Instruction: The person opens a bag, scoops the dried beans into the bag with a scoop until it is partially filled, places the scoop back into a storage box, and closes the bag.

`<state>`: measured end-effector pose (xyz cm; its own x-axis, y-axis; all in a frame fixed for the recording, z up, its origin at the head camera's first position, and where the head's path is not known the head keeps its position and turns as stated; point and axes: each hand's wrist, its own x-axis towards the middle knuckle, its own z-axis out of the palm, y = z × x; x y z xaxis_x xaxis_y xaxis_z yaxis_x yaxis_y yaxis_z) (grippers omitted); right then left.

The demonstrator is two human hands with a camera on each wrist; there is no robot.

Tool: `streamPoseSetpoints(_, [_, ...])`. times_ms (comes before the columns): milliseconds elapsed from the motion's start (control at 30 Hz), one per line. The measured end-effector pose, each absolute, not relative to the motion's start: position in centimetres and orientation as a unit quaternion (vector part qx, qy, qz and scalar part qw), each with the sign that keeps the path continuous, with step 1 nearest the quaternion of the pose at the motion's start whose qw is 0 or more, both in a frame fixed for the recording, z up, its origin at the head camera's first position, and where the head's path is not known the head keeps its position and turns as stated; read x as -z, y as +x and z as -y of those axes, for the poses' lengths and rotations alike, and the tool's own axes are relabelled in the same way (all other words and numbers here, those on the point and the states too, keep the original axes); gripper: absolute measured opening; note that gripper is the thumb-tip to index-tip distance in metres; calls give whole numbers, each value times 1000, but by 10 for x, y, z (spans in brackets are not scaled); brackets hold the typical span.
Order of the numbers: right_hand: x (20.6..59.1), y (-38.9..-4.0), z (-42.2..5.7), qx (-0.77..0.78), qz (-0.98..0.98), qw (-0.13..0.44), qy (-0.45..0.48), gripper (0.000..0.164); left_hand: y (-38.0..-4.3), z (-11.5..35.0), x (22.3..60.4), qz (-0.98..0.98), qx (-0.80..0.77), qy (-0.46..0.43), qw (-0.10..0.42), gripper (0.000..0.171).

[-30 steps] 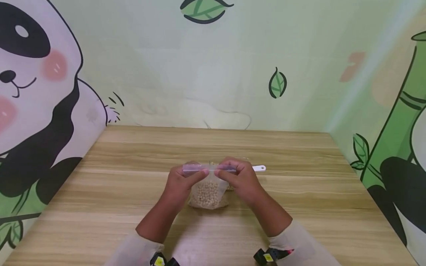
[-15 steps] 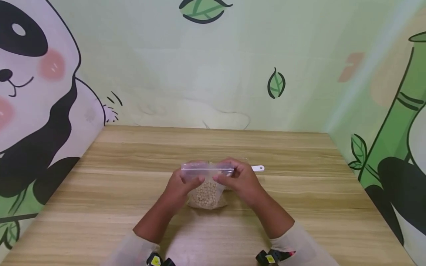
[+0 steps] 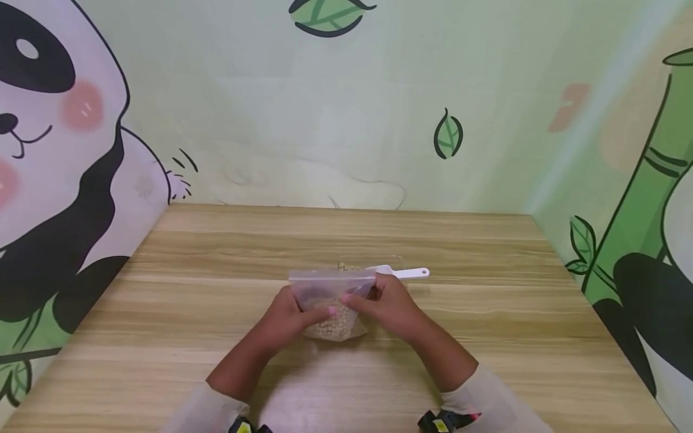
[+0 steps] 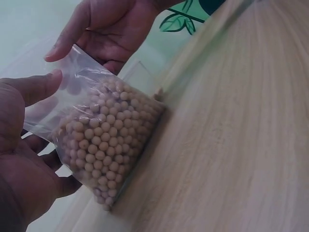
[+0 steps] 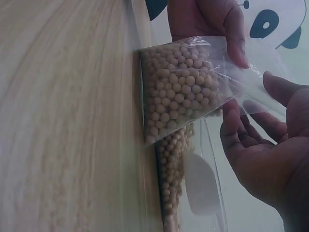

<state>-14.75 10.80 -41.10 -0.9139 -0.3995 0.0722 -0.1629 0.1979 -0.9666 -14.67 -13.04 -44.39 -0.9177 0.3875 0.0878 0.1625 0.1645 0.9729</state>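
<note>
A clear zip bag (image 3: pixel 319 288), part filled with round beige beans (image 4: pixel 104 137) like soybeans, stands upright on the table between both hands. My left hand (image 3: pixel 284 319) holds its left side, thumb in front and fingers behind. The right hand (image 3: pixel 387 307) grips the right side the same way, just below the zip strip. Whether the zip is sealed, I cannot tell. Behind the bag stands a clear box (image 5: pixel 212 145) with more of these beans. A white scoop (image 5: pixel 200 186) lies in it, its handle (image 3: pixel 414 273) sticking out to the right.
The wood-grain table (image 3: pixel 162 337) runs back to a pale green wall (image 3: pixel 260 120) painted with leaves and pandas. A dark wrist camera (image 3: pixel 444 421) sits at the right sleeve.
Both hands have slid down from the bag's top edge, the left one further. The zip strip and the scoop behind it now show more fully. The bag stays in place.
</note>
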Motion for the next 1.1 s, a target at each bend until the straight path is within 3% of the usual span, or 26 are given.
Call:
streamPoseSetpoints(433, [410, -150, -75, 612, -761, 98, -190, 26, -150, 166, 439, -779, -614, 91, 86, 57])
streamPoseSetpoints(767, [410, -153, -71, 625, -767, 80, -120, 50, -159, 173, 441, -736, -670, 20, 94, 85])
streamPoseSetpoints(967, [406, -153, -83, 628, -764, 86, -119, 45, -159, 177, 443, -792, -606, -13, 68, 109])
streamPoseSetpoints(1100, [403, -152, -93, 620, -773, 78, -116, 43, -157, 178, 447, -843, -537, 20, 10, 100])
